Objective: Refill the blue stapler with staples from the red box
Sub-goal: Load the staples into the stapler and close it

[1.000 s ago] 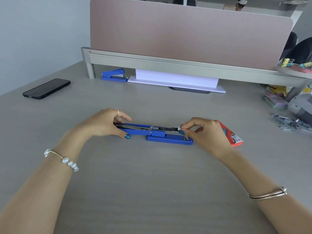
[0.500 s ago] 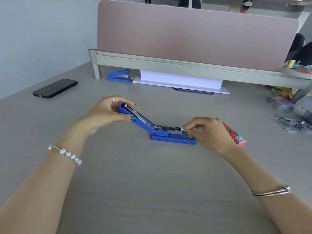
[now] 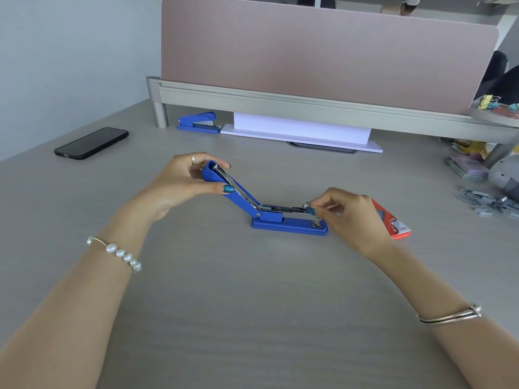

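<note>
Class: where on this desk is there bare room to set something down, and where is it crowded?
Free: grey desk between the forearms, nearer than the open blue stapler; also between it and the black phone. Crowded: far right, by loose staple strips.

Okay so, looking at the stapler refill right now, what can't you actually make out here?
Head view only:
- Staples in the blue stapler: its channel is too small to read.
- Red box: mostly hidden behind the right hand; open or shut unclear.
- What the right fingertips pinch: too small.
- Left hand covers the lid's end.

Bright, even daylight; soft shadows; wide-angle edge warping.
</note>
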A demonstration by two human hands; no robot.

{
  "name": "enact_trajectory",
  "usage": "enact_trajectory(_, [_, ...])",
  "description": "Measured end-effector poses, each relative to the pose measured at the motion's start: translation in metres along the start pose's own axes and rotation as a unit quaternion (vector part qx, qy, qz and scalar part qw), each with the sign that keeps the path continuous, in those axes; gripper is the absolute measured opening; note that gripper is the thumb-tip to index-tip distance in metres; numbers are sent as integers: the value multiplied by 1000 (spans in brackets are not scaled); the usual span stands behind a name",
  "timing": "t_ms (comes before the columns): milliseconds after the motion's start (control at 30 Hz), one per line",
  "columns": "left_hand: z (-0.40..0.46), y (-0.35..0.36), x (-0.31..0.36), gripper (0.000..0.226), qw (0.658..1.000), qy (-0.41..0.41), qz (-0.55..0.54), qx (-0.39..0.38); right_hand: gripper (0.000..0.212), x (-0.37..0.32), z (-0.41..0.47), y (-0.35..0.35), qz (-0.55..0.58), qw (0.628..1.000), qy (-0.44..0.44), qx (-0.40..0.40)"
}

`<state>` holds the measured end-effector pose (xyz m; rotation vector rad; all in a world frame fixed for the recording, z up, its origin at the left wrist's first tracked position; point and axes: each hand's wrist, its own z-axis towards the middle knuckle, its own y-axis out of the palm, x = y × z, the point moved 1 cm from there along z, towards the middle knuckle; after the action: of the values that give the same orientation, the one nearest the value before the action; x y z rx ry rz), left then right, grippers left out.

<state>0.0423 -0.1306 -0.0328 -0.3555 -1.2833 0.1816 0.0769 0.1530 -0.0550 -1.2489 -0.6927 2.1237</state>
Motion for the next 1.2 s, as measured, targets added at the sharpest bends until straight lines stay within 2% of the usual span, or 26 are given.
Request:
enact_trajectory(100, [0,0,1,30,1000,-1,-1,-3,4,2,1,-3,11,999,-2,41])
enact_trajectory(633, [-1,1,3,29,1000,0,3,-7,11,3,-3,-3,-35,999,-30,-2])
enact_trajectory(833, [-2,2,4,28,1000,-1,4,-6,22,7,-5,-8,-20,999,-19,-19])
enact_trajectory(1067, [-1,4,4,32,1000,-1,4,1,15,14,-1,-11,-5,999,-45,28])
enact_trajectory(1200, [-1,9,5,38,1000,4,-11,21,16,14,-1,-8,-12,999,-45,24])
